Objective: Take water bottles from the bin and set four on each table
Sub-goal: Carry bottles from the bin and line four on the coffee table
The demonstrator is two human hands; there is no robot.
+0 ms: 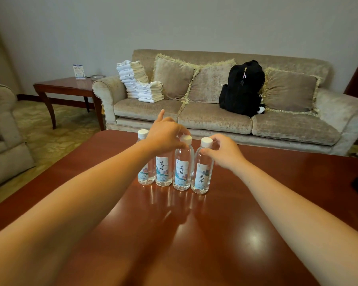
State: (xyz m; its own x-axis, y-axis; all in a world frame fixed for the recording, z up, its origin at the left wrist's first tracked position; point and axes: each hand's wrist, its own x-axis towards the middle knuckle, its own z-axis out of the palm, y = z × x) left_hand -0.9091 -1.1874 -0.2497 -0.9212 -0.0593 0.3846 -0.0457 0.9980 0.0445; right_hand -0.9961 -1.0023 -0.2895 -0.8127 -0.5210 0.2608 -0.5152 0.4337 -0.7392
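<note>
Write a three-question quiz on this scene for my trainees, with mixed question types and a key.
1. How many water bottles stand on the coffee table?
2. True or false: the right hand pinches the rightmost bottle near its cap.
3. What is stacked on the sofa? A) books B) folded towels C) plates

Key: 1) four. 2) true. 3) B.
</note>
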